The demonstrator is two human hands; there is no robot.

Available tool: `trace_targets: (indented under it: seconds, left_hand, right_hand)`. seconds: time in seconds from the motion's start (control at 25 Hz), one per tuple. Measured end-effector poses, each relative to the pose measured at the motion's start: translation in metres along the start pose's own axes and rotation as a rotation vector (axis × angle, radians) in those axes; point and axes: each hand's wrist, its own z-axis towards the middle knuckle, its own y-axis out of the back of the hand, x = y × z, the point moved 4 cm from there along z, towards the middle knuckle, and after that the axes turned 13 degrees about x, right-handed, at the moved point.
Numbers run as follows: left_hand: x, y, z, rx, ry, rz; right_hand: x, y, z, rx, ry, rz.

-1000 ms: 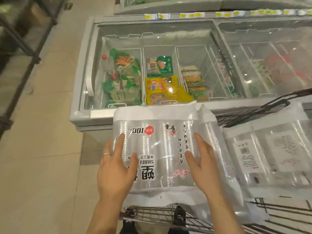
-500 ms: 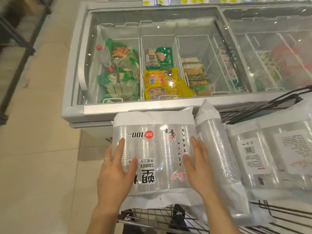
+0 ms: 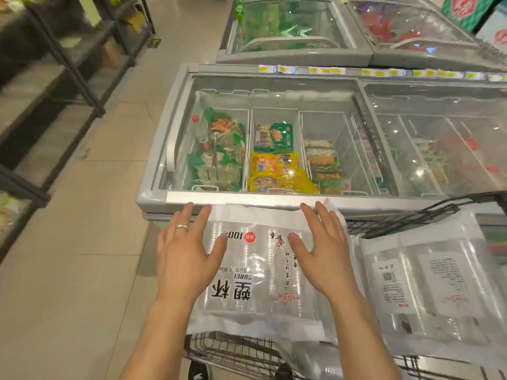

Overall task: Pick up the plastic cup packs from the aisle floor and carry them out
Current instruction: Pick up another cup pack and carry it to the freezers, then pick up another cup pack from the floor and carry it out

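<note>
Left hand (image 3: 186, 259) and right hand (image 3: 323, 256), fingers straight, rest on the pack (image 3: 258, 272) at 6 o'clock, printed "SUBEI", "100".

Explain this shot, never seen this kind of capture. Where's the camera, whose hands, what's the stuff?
There is no machine here. A person wears one wide-angle camera on the head, looking forward and down, so the two bare arms coming in from the bottom are the wearer's own. The left hand, which has a ring, and the right hand are both spread flat with straight fingers over a clear cup pack printed "100". Neither hand grips it, and I cannot tell whether they press on it or hover. The pack lies on a wire cart, with more packs to its right. Just beyond is a chest freezer with glass lids and bagged food in wire baskets. Dark shelving lines the tiled aisle on the left.
</note>
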Motion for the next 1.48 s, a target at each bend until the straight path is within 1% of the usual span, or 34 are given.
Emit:
trace_targets:
  seconds: [0.2,0.32,0.44,0.52,0.64,0.76,0.88,1.04,1.2,1.36,1.48]
  left_hand:
    - [0.001,0.059,-0.043,-0.120,0.095,0.108]
    - [0.018,0.093,-0.076,-0.200,0.151,0.113]
    - [0.058,0.125,-0.121,-0.280,0.244,0.153]
    - [0.093,0.145,-0.157,-0.334,0.327,0.162]
    - [0.149,0.173,-0.215,-0.389,0.455,0.184]
    - [0.216,0.202,-0.294,-0.458,0.618,0.210]
    - [0.280,0.231,-0.373,-0.529,0.755,0.213]
    - [0.342,0.261,-0.472,-0.609,0.909,0.240]
    - [0.390,0.282,-0.558,-0.657,1.063,0.245]
    - [0.424,0.288,-0.612,-0.658,1.182,0.245]
    - [0.458,0.296,-0.643,-0.636,1.294,0.192]
  right_hand:
    - [0.069,0.022,-0.004,0.069,0.174,-0.142]
    - [0.118,0.010,-0.011,0.102,0.279,-0.185]
    - [0.180,-0.018,-0.029,0.148,0.418,-0.196]
    - [0.226,-0.045,-0.047,0.196,0.515,-0.213]
    - [0.295,-0.091,-0.076,0.267,0.621,-0.308]
    - [0.372,-0.149,-0.126,0.293,0.783,-0.373]
    - [0.447,-0.209,-0.179,0.331,0.898,-0.413]
    - [0.530,-0.278,-0.246,0.384,1.060,-0.419]
    - [0.594,-0.338,-0.311,0.448,1.206,-0.382]
    - [0.635,-0.384,-0.352,0.503,1.289,-0.416]
    - [0.671,-0.424,-0.375,0.534,1.354,-0.458]
